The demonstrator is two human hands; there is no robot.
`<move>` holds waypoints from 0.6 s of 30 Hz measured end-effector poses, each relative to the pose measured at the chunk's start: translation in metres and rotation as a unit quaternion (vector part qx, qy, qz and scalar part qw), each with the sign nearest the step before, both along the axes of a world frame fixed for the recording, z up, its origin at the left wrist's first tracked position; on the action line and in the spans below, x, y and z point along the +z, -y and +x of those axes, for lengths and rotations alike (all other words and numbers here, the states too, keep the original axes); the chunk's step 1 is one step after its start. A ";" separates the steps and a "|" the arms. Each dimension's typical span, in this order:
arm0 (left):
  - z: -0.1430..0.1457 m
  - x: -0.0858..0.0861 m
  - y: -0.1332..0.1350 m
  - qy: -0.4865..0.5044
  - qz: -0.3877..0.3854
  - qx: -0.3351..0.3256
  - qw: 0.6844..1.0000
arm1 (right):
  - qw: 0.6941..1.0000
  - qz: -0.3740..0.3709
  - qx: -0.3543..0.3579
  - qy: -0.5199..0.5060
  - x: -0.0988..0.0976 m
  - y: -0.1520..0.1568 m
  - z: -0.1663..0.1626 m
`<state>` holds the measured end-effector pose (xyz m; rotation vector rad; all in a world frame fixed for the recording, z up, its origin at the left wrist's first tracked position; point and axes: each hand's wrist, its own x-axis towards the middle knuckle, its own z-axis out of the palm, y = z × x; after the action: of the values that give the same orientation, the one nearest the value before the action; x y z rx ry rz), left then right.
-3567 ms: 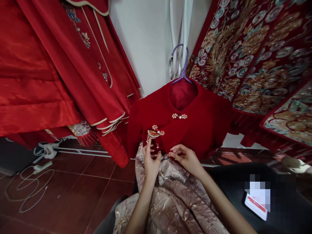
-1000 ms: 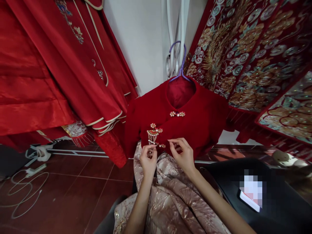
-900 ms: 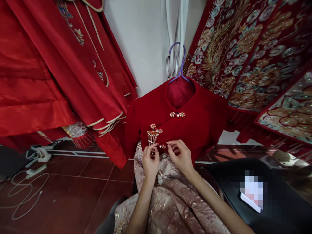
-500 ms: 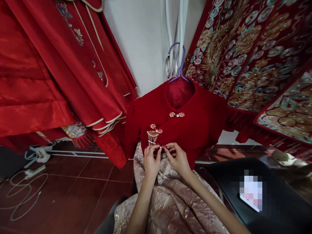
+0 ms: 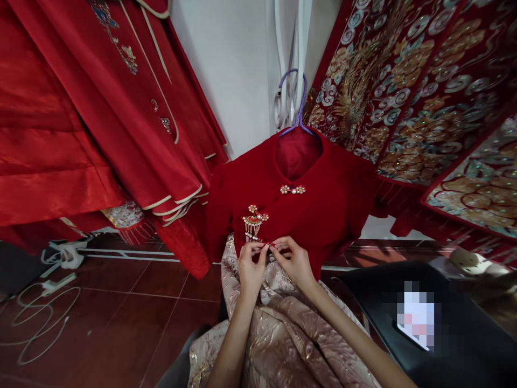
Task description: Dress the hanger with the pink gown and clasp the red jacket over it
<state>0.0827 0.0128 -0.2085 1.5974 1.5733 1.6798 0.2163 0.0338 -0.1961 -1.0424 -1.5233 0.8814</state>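
Note:
A dark red jacket (image 5: 323, 205) hangs on a purple hanger (image 5: 297, 105) in front of me. A pearl clasp (image 5: 293, 189) closes it at the collar, and a gold tasselled brooch (image 5: 253, 221) hangs at the left chest. My left hand (image 5: 249, 267) and my right hand (image 5: 294, 261) meet just below the brooch, fingertips pinched together on a small clasp (image 5: 270, 245) at the jacket's lower front edge. A beige brocade skirt (image 5: 283, 328) falls beneath my forearms.
Red satin robes (image 5: 100, 124) hang at the left, embroidered red and gold garments (image 5: 424, 91) at the right. White cables (image 5: 36, 315) lie on the red tile floor (image 5: 121, 307). A phone (image 5: 416, 323) rests on a black surface (image 5: 464, 302) at the right.
Both hands rose from the skirt's top to the jacket's lower edge and closed in on each other. Their fingertips now pinch the small clasp under the brooch.

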 end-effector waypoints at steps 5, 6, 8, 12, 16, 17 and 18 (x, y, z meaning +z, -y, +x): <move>0.002 -0.001 0.000 0.007 -0.010 -0.005 1.000 | 1.000 -0.006 0.005 -0.016 -0.002 0.000 0.000; 0.002 0.000 0.000 0.000 -0.006 -0.005 1.000 | 1.000 -0.007 0.005 -0.019 -0.003 -0.001 0.001; 0.002 0.001 0.000 -0.019 0.009 -0.005 1.000 | 1.000 -0.009 0.006 -0.023 -0.003 -0.001 0.001; 0.002 0.000 0.001 -0.013 0.016 -0.005 1.000 | 0.999 -0.018 0.011 -0.032 -0.002 0.000 0.001; 0.003 -0.003 0.002 0.008 0.005 -0.008 1.000 | 0.999 -0.022 0.013 -0.039 0.000 0.002 0.001; 0.004 -0.002 0.002 0.000 0.008 -0.003 1.000 | 0.999 -0.022 0.013 -0.040 0.000 0.003 0.000; 0.004 -0.002 0.002 -0.011 0.015 0.002 1.000 | 0.999 -0.023 0.013 -0.042 0.000 0.003 0.000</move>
<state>0.0864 0.0110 -0.2102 1.6339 1.5697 1.7000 0.2165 0.0311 -0.1965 -1.0077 -1.4563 0.9699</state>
